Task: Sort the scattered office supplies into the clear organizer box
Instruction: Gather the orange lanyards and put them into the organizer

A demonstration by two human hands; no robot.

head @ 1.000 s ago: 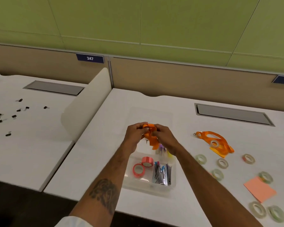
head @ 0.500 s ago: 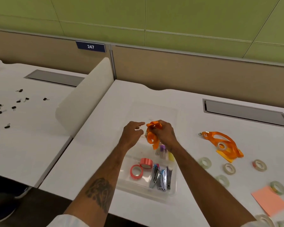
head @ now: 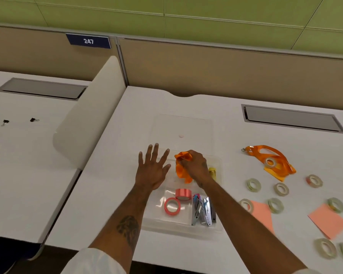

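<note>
The clear organizer box [head: 219, 224] sits on the white desk in front of me. My right hand [head: 195, 165] is shut on a bunched orange lanyard [head: 181, 168], low over the box's far compartment. My left hand [head: 153, 169] hovers open with fingers spread, just left of the lanyard over the box's left edge. Inside the box lie two pink tape rolls [head: 172, 205], several metal staple removers [head: 203, 211] and a yellow item [head: 212, 172], partly hidden by my right wrist.
A second orange lanyard [head: 273, 157] lies to the right, with several clear tape rolls [head: 281, 188] and pink sticky notes [head: 328, 222] around it. The clear lid [head: 183, 131] lies behind the box. Black binder clips [head: 5, 122] dot the left desk beyond a white divider [head: 91, 119].
My left hand let go of the orange lanyard and spread open to the left. My right hand lowered the lanyard toward the box.
</note>
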